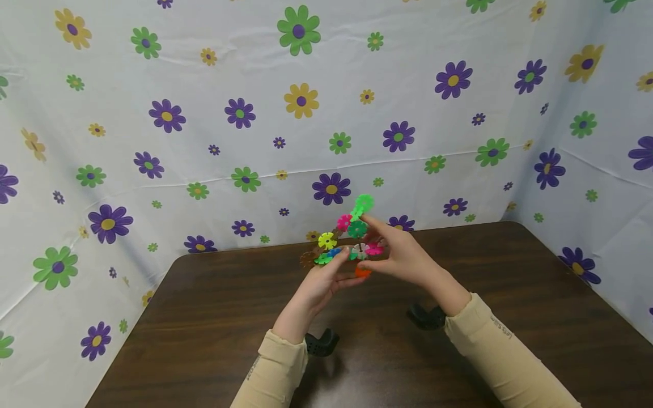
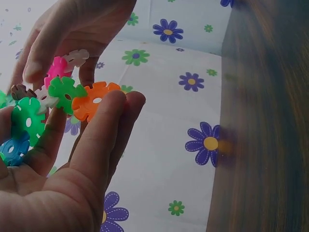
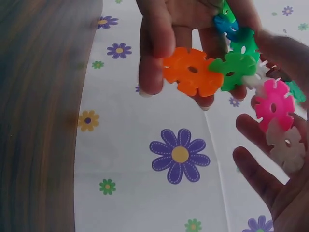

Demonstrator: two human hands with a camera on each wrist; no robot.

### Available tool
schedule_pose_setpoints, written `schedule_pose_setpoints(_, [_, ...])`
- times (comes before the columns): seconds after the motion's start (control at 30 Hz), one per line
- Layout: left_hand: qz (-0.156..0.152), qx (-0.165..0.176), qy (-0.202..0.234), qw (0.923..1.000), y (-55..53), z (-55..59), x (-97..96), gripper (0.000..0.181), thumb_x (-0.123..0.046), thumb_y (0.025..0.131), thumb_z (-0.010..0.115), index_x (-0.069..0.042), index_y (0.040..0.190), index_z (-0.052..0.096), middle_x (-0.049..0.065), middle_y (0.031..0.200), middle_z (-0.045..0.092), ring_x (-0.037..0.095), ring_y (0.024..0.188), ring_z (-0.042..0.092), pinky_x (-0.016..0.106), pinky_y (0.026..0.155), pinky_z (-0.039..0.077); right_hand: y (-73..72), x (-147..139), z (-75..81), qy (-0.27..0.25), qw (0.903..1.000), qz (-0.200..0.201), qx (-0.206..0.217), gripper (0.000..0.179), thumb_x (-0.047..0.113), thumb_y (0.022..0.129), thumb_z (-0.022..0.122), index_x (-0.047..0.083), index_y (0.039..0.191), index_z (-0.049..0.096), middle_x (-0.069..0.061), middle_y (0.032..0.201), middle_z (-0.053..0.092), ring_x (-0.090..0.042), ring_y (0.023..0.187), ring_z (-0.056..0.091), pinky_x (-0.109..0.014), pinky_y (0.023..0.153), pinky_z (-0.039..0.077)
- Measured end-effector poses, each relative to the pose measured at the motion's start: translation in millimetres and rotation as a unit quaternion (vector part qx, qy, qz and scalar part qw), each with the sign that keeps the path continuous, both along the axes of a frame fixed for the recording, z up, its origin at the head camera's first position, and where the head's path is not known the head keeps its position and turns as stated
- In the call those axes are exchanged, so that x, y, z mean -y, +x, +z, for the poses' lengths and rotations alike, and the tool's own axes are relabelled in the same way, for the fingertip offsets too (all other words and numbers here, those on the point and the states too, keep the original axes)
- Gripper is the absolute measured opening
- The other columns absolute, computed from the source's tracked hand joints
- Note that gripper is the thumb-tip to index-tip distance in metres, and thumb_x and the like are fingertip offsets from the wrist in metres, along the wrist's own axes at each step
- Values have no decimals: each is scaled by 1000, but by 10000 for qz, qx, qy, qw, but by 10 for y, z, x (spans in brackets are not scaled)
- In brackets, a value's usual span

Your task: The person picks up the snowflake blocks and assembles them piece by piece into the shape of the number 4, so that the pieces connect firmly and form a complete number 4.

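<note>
A linked structure of flower-shaped plastic interlocking discs hangs above the table between both hands. My left hand (image 1: 326,277) holds it from below, its thumb over the blue disc (image 2: 13,150). Two left fingers touch the orange disc (image 3: 193,71) at one end. From the right, my right hand (image 1: 403,249) curves round the structure, the thumb by the green discs and other fingers spread beyond the pink disc (image 3: 274,104) and the clear disc (image 3: 286,145). Light green discs (image 1: 364,203) stick up at the top, a yellow disc (image 1: 327,241) at the left. Some joints are hidden by fingers.
A dark wooden table (image 1: 229,323) lies beneath the hands. Behind and beside it hangs a white cloth (image 1: 204,90) printed with flowers. Black wrist-worn devices show under the left wrist (image 1: 322,342) and the right wrist (image 1: 425,316).
</note>
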State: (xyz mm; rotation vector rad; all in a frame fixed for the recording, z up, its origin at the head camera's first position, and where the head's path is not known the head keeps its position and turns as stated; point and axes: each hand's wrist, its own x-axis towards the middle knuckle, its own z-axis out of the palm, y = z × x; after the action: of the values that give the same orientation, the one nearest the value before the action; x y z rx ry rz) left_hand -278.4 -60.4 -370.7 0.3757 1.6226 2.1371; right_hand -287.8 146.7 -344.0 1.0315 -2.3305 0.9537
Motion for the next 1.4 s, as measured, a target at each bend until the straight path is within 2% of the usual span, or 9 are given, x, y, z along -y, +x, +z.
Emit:
schedule_pose_setpoints(0.1, [-17,24,-38,10000,0,-3,0,61,-39,99,53,3,142,40,16,149,35,35,111,61,42,93,49,6,-33,-49,-7,9998,67,-160,96,15,66,91,6,147,39,-12,119,64,-24,102,62,-41,83,54])
schedule_pose_setpoints(0.2, [-58,-22,-114,9999,-2,-6,4,63,-40,100,52,3,143,38,18,150,34,34,109,62,41,93,49,-12,-56,-88,74,9989,275,-375,97,15,63,93,10,146,43,-10,131,59,-24,110,60,-41,89,51])
schedule_pose_setpoints(0.27, [-71,-30,-138,9999,-5,-11,6,63,-41,100,52,1,145,38,15,152,32,34,109,63,40,93,49,-31,-66,-115,175,9973,391,-596,94,16,62,93,9,143,46,-9,133,57,-24,112,59,-41,91,50])
schedule_pose_setpoints(0.57, [-48,18,-277,9996,-15,-36,-11,66,-43,99,52,1,146,36,18,151,31,37,112,60,41,93,49,-93,-101,-260,406,9871,306,-1517,94,17,58,95,5,139,49,-10,120,64,-24,105,61,-42,87,52])
schedule_pose_setpoints(0.77, [52,101,-293,9995,-14,-33,-33,67,-43,99,53,0,147,35,11,156,24,37,113,59,41,92,49,-123,-107,-309,379,9803,162,-1929,94,18,57,95,7,138,50,-7,110,67,-21,95,63,-39,81,53])
schedule_pose_setpoints(0.87, [42,152,-298,9994,-15,-35,-41,66,-43,98,53,0,145,38,12,155,27,37,112,60,43,94,48,-136,-109,-329,419,9779,71,-2046,96,20,56,96,8,139,48,-6,109,67,-21,94,63,-39,80,53])
schedule_pose_setpoints(1.07, [21,201,-268,9994,-8,-45,-47,68,-45,97,54,0,146,37,12,156,26,35,111,61,46,97,45,-151,-90,-368,443,9731,-57,-2260,97,20,54,97,8,138,48,-6,105,66,-21,90,62,-39,77,53])
schedule_pose_setpoints(1.23, [-52,143,-232,9996,-8,-41,-48,65,-44,99,53,0,145,38,13,154,29,35,110,62,45,95,46,-136,-85,-358,477,9732,-78,-2250,95,20,54,96,6,135,48,-6,98,66,-19,82,60,-36,71,53])
schedule_pose_setpoints(1.4, [-151,46,-252,9996,-6,-41,-53,64,-44,100,50,1,144,39,13,154,29,35,110,62,47,96,46,-136,-97,-354,471,9713,-52,-2330,94,20,54,97,5,134,49,-8,99,65,-20,82,60,-37,72,53])
